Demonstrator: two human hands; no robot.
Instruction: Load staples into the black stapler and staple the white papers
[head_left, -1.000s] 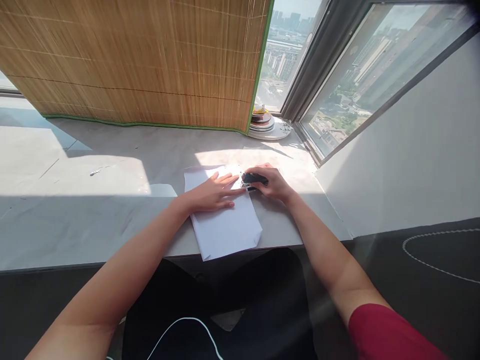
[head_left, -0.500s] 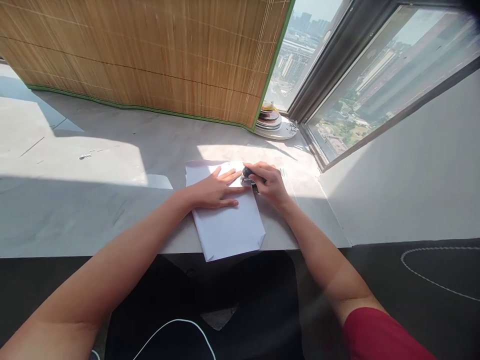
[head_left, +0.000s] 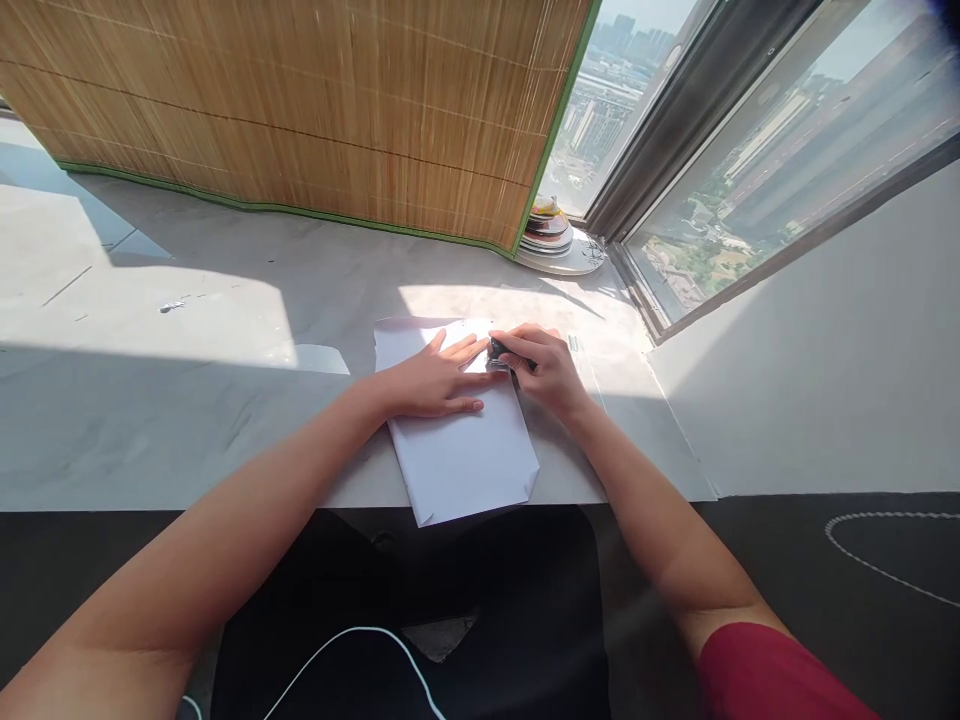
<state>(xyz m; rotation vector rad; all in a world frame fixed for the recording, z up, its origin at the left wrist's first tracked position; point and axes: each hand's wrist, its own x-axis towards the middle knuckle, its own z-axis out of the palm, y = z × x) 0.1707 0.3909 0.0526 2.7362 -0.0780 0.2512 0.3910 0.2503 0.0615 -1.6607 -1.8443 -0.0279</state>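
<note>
White paper sheets lie on the pale counter, their lower corners bent and one end reaching over the front edge. Flat on the upper part of the paper is my left hand, fingers spread. My right hand is closed around a small black and silver stapler at the paper's right edge. Its jaw end sits over that edge, close to my left fingertips. Most of the stapler's body is hidden in my right palm.
A bamboo blind with green trim hangs behind the counter. Stacked plates stand in the corner by the window. A small bright scrap lies at the left. A white cable crosses my lap.
The view has shifted slightly. My right hand has tilted a little with the stapler at the paper's edge. My left hand stays flat on the sheets.
</note>
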